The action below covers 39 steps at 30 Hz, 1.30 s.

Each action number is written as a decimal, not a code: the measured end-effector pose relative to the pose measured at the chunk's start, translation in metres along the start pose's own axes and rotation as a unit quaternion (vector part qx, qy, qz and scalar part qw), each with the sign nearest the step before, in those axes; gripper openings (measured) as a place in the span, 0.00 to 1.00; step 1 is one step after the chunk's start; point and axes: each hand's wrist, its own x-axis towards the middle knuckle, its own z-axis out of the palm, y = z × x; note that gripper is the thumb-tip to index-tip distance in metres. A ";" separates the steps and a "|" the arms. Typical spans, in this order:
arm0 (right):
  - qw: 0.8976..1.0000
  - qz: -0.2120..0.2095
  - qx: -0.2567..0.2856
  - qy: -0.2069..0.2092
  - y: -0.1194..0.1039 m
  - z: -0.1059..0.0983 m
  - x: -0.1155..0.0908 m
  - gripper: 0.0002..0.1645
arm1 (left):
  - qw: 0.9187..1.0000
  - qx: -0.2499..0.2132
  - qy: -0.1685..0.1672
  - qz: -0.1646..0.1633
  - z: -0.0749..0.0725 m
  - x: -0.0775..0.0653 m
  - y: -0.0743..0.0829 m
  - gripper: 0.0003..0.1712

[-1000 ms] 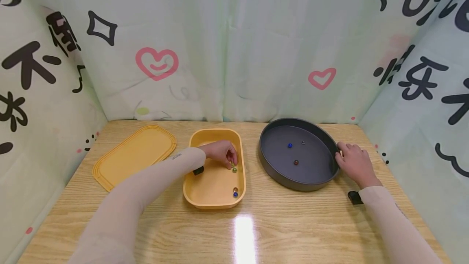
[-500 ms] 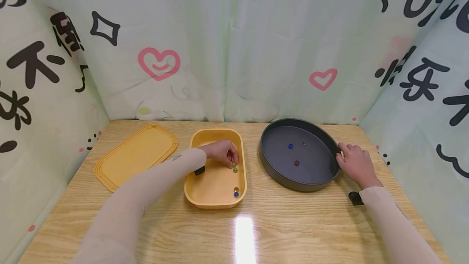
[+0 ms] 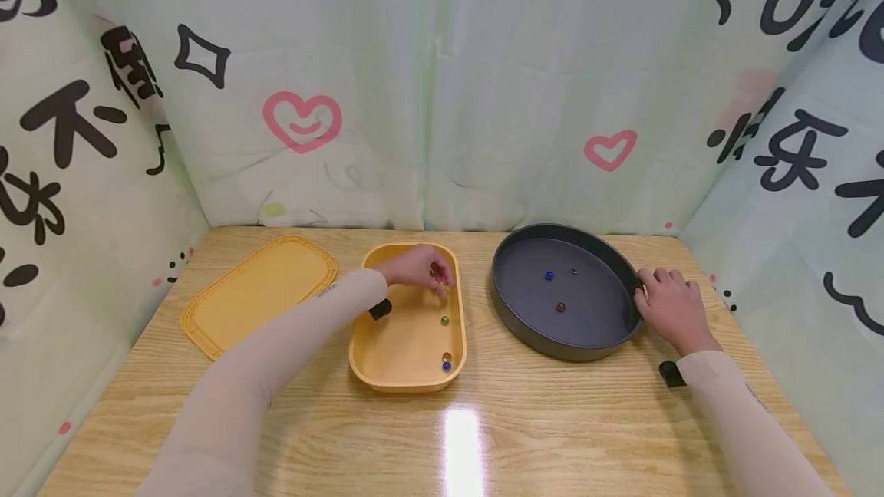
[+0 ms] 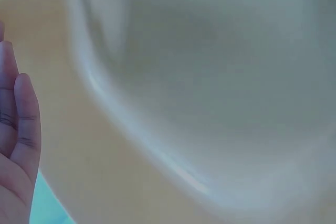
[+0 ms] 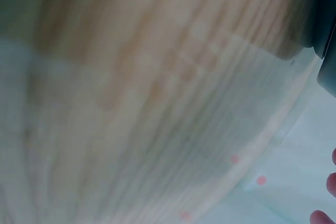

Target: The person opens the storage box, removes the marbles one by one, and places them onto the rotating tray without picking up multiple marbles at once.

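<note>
My left hand (image 3: 420, 267) is over the far half of the yellow container (image 3: 394, 374), thumb and fingertips pinching a small marble (image 3: 446, 287). On the container floor lie a green marble (image 3: 445, 320), an orange marble (image 3: 446, 357) and a blue marble (image 3: 446, 366). My right hand (image 3: 671, 309) holds the right rim of the round dark grey pan (image 3: 552, 347). Inside the pan are a blue marble (image 3: 549, 275), a clear marble (image 3: 574, 270) and a brown marble (image 3: 561, 307). The left wrist view shows the container blurred, with fingers (image 4: 27, 114) at its left edge.
A yellow lid (image 3: 265, 290) lies flat on the wooden table (image 3: 345, 443), left of the container and partly under the left sleeve (image 3: 276, 366). Printed curtains (image 3: 414, 98) close off the back and both sides.
The left hand has lifted up and away from the green marble, taking a small marble that lay beside it. The right hand stays on the pan rim. The view has shifted slightly.
</note>
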 end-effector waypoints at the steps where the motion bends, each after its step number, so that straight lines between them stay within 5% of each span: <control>1: 1.000 0.000 -0.001 0.000 0.000 0.000 0.000 0.15 | 1.000 -0.003 0.001 0.001 -0.001 0.000 0.001 0.07; 10: 1.000 -0.009 -0.008 0.017 0.001 0.001 0.000 0.14 | 1.000 -0.022 0.019 0.011 -0.011 0.001 0.017 0.07; 17: 1.000 -0.011 -0.008 0.026 0.003 0.002 0.001 0.13 | 0.998 -0.030 0.050 0.009 -0.024 0.015 0.043 0.07; 27: 1.000 -0.005 -0.002 0.014 0.002 0.003 -0.001 0.14 | 0.998 -0.025 0.049 0.021 -0.025 0.058 0.083 0.10; 39: 1.000 -0.001 0.000 0.021 0.001 0.003 -0.001 0.14 | 0.999 -0.003 0.012 0.050 -0.005 0.115 0.101 0.10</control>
